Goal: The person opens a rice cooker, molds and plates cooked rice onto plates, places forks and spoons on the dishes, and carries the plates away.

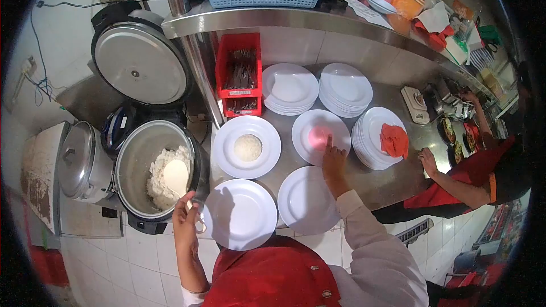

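Seemingly light, stiff, best held behind its blade, a paddle point(176, 176) sits gripped in the left hand point(185, 216), lower left; the unclenched right hand point(335, 162) touches a pink bowl point(318, 136).

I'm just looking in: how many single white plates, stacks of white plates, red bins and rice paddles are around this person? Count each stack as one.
Single white plates: 4
White plate stacks: 3
Red bins: 2
Rice paddle: 1
Total: 10
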A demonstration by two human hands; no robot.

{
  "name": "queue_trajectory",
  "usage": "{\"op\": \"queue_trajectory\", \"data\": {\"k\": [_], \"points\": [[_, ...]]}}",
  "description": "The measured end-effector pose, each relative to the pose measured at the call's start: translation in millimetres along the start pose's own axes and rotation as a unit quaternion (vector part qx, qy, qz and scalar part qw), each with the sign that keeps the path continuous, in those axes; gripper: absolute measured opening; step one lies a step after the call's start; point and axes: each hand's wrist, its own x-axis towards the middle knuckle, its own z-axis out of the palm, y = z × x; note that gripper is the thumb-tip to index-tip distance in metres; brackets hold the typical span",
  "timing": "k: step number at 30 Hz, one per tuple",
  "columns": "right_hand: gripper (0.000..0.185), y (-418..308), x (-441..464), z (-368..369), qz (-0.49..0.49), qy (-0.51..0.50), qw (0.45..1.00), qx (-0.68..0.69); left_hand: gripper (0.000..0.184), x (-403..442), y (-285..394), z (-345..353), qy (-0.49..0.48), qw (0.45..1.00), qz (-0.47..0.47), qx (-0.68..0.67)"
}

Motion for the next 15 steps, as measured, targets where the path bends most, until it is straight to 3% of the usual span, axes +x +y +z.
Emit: {"op": "queue_trajectory", "data": {"k": [3, 6, 8, 9, 10, 12, 13, 14, 15], "points": [[0.065, 4.4, 2.2, 3.5, -0.006, 0.026, 0.999, -0.022, 0.036, 2.5, -6.1, -6.4, -0.002, 1.0, 0.006, -0.005], [0.066, 13.2, 3.0, -23.7, 0.001, -0.021, 0.998, 0.063, 0.035, 0.4, -7.5, -11.3, 0.0, 0.999, 0.034, -0.014], [0.065, 21.8, 5.5, -31.4, 0.081, 0.044, 0.975, 0.203, 0.034, -0.8, -5.6, -15.1, 0.007, 0.999, 0.036, -0.015], [0.056, 24.9, 7.7, -41.6, 0.066, 0.162, 0.939, 0.295, 0.033, -1.6, -4.7, -17.4, 0.01, 0.999, 0.034, -0.013], [0.056, 20.9, 7.3, -62.5, 0.062, 0.159, 0.939, 0.298, 0.033, -3.3, -3.5, -17.6, 0.016, 0.999, 0.033, -0.012], [0.043, 7.8, 3.9, -99.8, 0.18, 0.178, 0.761, 0.597, 0.031, -7.5, 0.9, -13.3, 0.019, 0.998, 0.063, -0.02], [0.037, -6.4, 6.6, -96.5, 0.158, 0.182, 0.694, 0.679, 0.03, -10.6, 5.3, -9.8, 0.02, 0.999, 0.036, -0.018], [0.038, -23.2, -0.9, -94.8, 0.125, 0.164, 0.686, 0.698, 0.028, -5.7, -9.1, -9.2, 0.019, 0.997, 0.074, -0.019], [0.035, -59.5, -16.8, -118.7, 0.093, 0.109, 0.631, 0.763, 0.027, -5.0, -12.9, -5.9, 0.013, 0.998, 0.061, -0.025]]}}
